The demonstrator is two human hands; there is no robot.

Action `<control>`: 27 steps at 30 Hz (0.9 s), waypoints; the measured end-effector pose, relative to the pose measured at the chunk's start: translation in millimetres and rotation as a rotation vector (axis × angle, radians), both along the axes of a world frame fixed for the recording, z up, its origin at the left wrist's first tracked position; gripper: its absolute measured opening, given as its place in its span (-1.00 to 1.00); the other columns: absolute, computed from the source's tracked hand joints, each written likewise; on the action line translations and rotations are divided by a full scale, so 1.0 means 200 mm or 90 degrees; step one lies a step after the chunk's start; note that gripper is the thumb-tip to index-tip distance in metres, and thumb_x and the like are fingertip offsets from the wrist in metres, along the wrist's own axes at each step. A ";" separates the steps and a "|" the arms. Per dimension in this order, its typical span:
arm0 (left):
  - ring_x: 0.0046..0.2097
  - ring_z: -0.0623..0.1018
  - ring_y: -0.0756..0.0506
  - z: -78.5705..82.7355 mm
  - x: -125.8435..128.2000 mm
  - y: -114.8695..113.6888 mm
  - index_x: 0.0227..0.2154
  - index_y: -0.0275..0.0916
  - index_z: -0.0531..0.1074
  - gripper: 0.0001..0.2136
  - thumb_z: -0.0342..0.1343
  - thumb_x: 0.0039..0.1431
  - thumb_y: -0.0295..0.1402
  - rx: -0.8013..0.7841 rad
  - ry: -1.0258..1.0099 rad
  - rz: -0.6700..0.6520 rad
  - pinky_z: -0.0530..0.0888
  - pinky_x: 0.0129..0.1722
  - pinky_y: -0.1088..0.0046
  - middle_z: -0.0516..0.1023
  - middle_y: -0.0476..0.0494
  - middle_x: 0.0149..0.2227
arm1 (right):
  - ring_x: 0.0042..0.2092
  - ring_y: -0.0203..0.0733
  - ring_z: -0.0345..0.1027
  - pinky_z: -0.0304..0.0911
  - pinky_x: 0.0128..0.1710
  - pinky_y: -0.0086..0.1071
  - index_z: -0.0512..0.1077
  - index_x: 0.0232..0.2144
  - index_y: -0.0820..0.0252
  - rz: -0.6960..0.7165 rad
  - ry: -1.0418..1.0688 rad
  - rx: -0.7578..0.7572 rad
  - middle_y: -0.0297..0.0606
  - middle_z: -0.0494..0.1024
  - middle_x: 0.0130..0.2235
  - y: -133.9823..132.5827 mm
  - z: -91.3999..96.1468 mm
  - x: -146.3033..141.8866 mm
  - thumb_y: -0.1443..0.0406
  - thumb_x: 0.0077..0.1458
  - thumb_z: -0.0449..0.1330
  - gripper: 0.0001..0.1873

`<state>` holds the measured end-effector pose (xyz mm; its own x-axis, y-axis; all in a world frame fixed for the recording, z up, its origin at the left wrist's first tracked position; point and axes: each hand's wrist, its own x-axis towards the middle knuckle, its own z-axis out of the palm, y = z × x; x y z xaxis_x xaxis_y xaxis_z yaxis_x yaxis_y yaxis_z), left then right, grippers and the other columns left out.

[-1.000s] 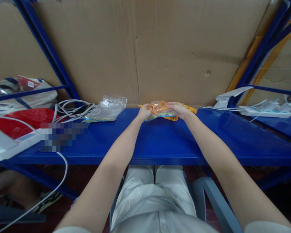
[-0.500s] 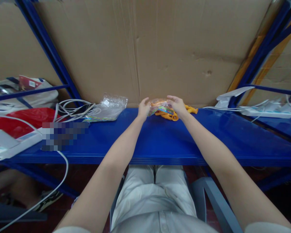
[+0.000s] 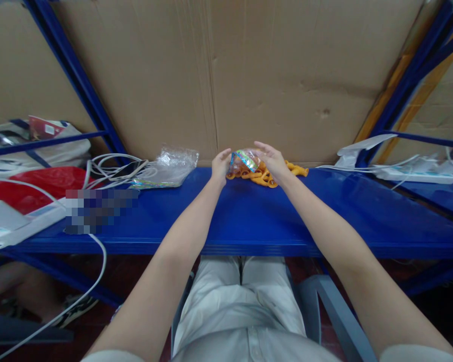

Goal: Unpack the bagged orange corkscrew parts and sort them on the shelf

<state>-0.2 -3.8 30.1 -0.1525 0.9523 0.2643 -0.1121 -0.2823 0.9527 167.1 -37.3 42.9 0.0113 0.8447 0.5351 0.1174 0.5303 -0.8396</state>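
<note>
My left hand (image 3: 221,166) is closed on the left side of a clear plastic bag (image 3: 244,159) that carries a bright, multicoloured printed strip. At the bag's right side is my right hand (image 3: 272,162), its fingers curved and closed on the plastic. Behind and below the bag lie several orange curved pieces (image 3: 266,179) with round ends, heaped on the blue table (image 3: 256,216). The bag and my hands hide part of that heap, and I cannot tell whether any pieces are inside the bag.
Left of my hands lie clear plastic packets (image 3: 173,168), white cables (image 3: 113,168), a red bag (image 3: 33,186) and a power strip (image 3: 30,223). Another power strip (image 3: 415,173) is at the right. A cardboard wall (image 3: 268,75) and blue posts stand behind. Someone's leg (image 3: 30,291) shows at lower left.
The bag has tilted between my hands, and its printed strip now faces up more. More of the orange pieces show below it. Both hands have shifted slightly left.
</note>
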 end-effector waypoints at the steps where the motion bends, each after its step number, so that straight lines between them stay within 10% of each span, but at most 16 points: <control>1: -0.20 0.66 -0.06 0.00 -0.01 0.01 0.11 -0.17 0.47 -0.63 0.18 0.25 -0.43 0.003 -0.011 0.010 0.62 -0.19 0.42 0.67 -0.12 -0.11 | 0.15 -0.09 0.43 0.34 0.17 -0.12 0.47 0.12 0.06 0.008 -0.002 -0.004 -0.18 0.60 0.07 0.00 0.00 0.00 0.19 0.18 0.28 -0.55; 12: -0.12 0.68 -0.12 0.03 0.00 -0.03 0.23 -0.13 0.35 -0.60 0.04 0.35 -0.34 -0.010 -0.059 -0.082 0.62 -0.19 0.37 0.67 -0.16 -0.05 | -0.03 -0.03 0.56 0.45 -0.02 -0.10 0.37 0.10 0.02 0.027 0.045 -0.140 -0.13 0.65 -0.03 -0.01 0.03 0.08 -0.15 0.29 -0.01 -0.44; 21: -0.61 0.53 -0.02 0.01 0.00 -0.02 0.16 -0.23 0.38 -0.61 0.06 0.31 -0.30 -0.166 0.000 -0.119 0.43 -0.57 0.56 0.56 -0.03 -0.57 | -0.04 -0.11 0.57 0.38 0.09 -0.11 0.43 0.07 0.13 0.056 0.083 -0.203 -0.17 0.69 -0.13 -0.05 0.01 0.07 0.32 0.21 -0.01 -0.59; 27: -0.61 0.54 -0.01 -0.02 -0.02 -0.03 0.14 -0.23 0.38 -0.47 0.32 0.10 -0.33 -0.150 0.066 -0.079 0.45 -0.53 0.55 0.58 -0.02 -0.55 | -0.10 -0.14 0.59 0.43 0.03 -0.13 0.54 -0.01 0.11 0.061 -0.004 -0.198 -0.19 0.70 -0.14 -0.05 -0.04 0.04 0.33 0.08 0.29 -0.62</control>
<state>-3.9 -9.2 26.3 -0.0145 0.9990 0.0416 -0.0305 -0.0421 0.9986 175.9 -46.6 34.5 -0.0785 0.9647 0.2514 0.0843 0.2577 -0.9625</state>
